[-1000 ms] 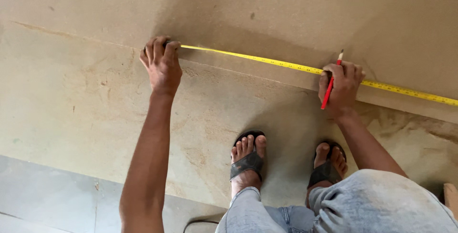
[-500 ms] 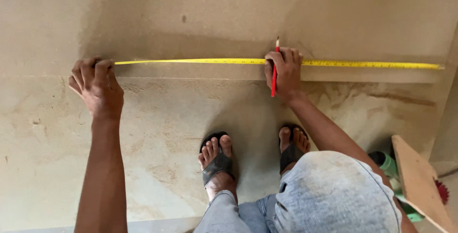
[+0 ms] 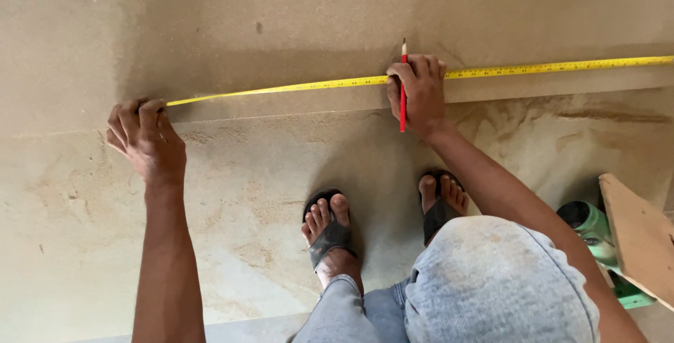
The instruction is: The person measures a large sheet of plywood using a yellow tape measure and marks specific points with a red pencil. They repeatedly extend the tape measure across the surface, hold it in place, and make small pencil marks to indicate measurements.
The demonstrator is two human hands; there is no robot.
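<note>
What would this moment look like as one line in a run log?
left hand: pins tape measure end to board | right hand: holds red pencil upright on tape | stance: squatting, sandals on floor

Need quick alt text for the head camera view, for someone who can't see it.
A crouching person stretches a yellow tape measure along a brown board; the left hand pins its end, the right hand presses it while gripping a red pencil.

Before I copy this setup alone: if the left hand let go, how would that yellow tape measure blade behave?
The tape measure blade is thin and spans unsupported between the left hand and right hand, so it would probably sag or kink. It looks light and would likely slide easily across the smooth board.
</note>
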